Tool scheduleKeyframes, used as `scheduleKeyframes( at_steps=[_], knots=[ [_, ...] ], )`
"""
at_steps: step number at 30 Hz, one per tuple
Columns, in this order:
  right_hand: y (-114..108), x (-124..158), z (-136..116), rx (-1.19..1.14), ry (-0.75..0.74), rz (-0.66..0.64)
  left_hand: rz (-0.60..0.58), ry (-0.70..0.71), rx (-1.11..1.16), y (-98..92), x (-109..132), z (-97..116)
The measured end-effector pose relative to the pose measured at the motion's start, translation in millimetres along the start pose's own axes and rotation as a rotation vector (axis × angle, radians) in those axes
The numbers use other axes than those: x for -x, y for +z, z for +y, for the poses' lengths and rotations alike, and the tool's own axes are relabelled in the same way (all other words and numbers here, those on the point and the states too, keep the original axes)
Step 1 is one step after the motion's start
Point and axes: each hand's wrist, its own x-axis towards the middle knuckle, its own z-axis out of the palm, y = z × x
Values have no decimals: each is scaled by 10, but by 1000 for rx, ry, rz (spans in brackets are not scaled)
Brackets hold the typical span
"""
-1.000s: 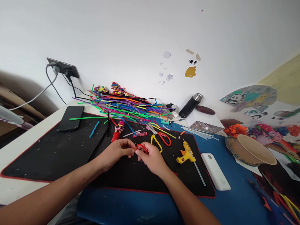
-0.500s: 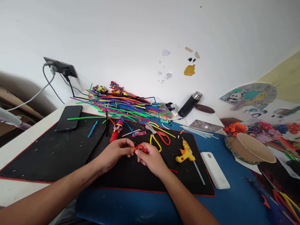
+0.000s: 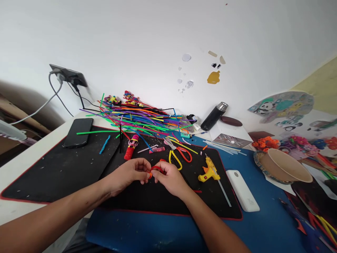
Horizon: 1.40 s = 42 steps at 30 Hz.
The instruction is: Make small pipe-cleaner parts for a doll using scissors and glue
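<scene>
The left hand [image 3: 129,174] and right hand [image 3: 171,179] met at a bent red strip [image 3: 158,168] above the black rubber mat [image 3: 65,172]; red-and-yellow-handled scissors [image 3: 179,154] lay just behind, a yellow plastic glue gun [image 3: 209,172] to the right.

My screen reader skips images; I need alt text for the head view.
The left hand and right hand pinch a red loop over a black mat. Around them lie scissors, a yellow glue gun, a phone and a heap of long coloured strands.
</scene>
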Motion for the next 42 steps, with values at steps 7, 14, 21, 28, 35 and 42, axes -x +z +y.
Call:
scheduleKeyframes(
  at_steps=[7,14,21,28,35,42],
  knots=[
    [-5,-16,-79,66,-31,-45,-53,-55,-46,0,-12,-11],
    [-14,-17,-134,152,9,-89,-150,-111,-88,-22,-35,-34],
    [-15,4,-199,230,-18,-118,-152,-144,-165,-30,-75,-8],
    [27,41,-271,409,-123,-38,-71,-123,-227,-40,-84,5],
    [77,96,-281,400,-170,12,69,-22,-151,-117,-152,-40],
    [229,139,-130,163,-139,121,206,54,26,-109,-119,-44]
  ],
)
